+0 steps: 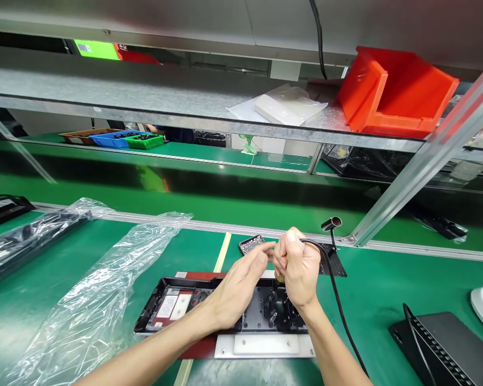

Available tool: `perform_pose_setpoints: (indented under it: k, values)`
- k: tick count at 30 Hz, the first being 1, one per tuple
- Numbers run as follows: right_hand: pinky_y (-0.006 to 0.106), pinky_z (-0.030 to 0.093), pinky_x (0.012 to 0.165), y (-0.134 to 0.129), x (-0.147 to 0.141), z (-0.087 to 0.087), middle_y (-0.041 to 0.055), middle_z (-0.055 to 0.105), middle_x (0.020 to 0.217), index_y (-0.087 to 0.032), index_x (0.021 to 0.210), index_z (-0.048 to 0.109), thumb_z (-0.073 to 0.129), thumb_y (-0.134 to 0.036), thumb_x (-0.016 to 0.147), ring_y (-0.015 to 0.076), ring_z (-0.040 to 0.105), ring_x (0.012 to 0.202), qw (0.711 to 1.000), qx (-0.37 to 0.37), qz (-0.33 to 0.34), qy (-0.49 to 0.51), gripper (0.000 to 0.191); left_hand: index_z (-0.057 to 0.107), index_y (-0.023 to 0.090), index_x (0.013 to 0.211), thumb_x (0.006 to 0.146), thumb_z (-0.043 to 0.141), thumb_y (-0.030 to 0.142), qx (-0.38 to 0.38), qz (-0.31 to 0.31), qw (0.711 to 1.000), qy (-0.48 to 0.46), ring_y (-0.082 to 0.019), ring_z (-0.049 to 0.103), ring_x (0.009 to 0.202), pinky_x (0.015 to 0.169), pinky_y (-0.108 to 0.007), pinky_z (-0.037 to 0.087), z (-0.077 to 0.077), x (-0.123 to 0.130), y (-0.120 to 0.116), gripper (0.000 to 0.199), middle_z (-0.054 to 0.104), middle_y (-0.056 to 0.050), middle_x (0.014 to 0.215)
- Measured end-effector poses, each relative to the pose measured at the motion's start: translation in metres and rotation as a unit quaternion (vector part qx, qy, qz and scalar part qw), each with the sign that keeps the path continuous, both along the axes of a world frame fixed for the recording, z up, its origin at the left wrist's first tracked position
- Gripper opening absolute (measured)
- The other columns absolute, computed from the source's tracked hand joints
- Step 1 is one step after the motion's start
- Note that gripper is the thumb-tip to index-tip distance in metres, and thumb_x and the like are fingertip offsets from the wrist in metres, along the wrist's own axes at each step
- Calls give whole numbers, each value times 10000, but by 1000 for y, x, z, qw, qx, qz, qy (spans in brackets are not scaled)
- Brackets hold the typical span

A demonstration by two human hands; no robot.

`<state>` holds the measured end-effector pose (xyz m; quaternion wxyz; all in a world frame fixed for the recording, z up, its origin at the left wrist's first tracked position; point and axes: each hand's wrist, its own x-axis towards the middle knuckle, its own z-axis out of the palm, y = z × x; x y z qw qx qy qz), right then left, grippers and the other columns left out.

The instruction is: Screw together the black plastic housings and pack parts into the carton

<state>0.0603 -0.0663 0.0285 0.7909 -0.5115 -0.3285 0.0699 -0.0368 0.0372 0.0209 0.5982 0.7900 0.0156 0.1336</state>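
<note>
My right hand (300,268) is closed around a corded electric screwdriver, mostly hidden in the fist. Its black cable (338,300) leaves the top of the hand and runs down to the right, and a yellowish part (279,277) shows below the fingers. Fingers stretched out, my left hand (241,284) hangs over the middle of a long black plastic housing (261,308), its fingertips close against the right hand; whether they touch I cannot tell. The housing lies open side up on a dark red fixture (199,348) with a white block (265,344) at its front.
Behind the hands sit a small tray of screws (251,244) and a metal tube holder (332,224). Clear plastic wrap (116,284) and a wrapped dark part (36,241) lie left. A black device (443,343) lies right. An overhead shelf (145,102) carries a red bin (398,96).
</note>
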Motion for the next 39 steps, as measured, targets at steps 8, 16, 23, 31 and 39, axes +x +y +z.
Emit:
perform_pose_setpoints:
  k: [8,16,23,31,39]
  values:
    - [243,290,421,-1,-1,0,-55,353,513,-220,602,377,536,-539,975,75,301,447,1000,-8,-23,-10,516,645,199,1310,1069,295,608,-37,17,991,-131,-236,624,1172,1047,-356,479,25,47,-20,590,660,-84,1318]
    - [276,424,520,-8,3,4,-9,521,569,-203,688,550,267,-647,1022,125,497,532,989,-48,-124,-67,624,740,164,1054,1076,439,451,20,-32,969,-243,-211,650,1074,956,-327,506,39,62,-27,416,695,-96,1153]
    - [302,491,621,-7,5,-6,30,634,710,-212,716,610,205,-696,1004,155,598,674,989,-31,-128,-63,694,750,145,894,1023,589,355,-13,-34,952,-303,-187,683,960,855,-298,536,30,69,-27,294,731,-106,1018]
    - [298,467,549,-7,2,-8,10,593,632,-222,665,564,246,-701,999,153,591,607,988,-41,-116,-96,665,755,160,888,1005,615,324,-22,-13,947,-319,-168,631,803,727,-296,485,19,69,-27,245,685,-58,842]
    - [290,446,541,-6,4,-6,8,566,608,-212,646,528,267,-684,1007,147,570,604,988,-50,-120,-82,649,777,187,916,1011,609,346,-44,-10,952,-304,-165,600,802,722,-294,472,16,73,-30,250,652,-46,840]
